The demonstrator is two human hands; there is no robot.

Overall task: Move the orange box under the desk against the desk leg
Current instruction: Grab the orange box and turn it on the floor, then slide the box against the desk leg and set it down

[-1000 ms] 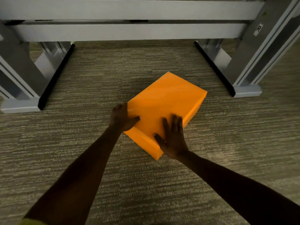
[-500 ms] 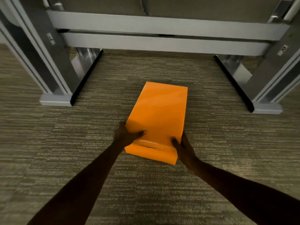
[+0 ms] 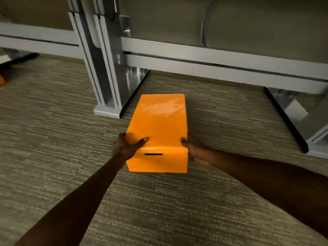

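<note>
The orange box (image 3: 159,125) is a long rectangular carton with a dark slot in its near end face. It lies lengthwise on the carpet, its far end beside the black-edged foot of the left desk leg (image 3: 108,71), a narrow strip of carpet between them. My left hand (image 3: 126,147) grips the box's near left corner, thumb on the lid. My right hand (image 3: 198,151) clasps the near right corner from the side. The grey desk crossbars (image 3: 213,55) run above and behind the box.
The right desk leg's foot (image 3: 301,125) with a black edge lies at the right. Striped grey-green carpet (image 3: 53,157) covers the floor. A small orange object (image 3: 2,79) shows at the far left edge beside another dark bar.
The box has turned from diagonal to lengthwise and shifted toward the left desk leg. My right hand slid from the lid to the box's right side.
</note>
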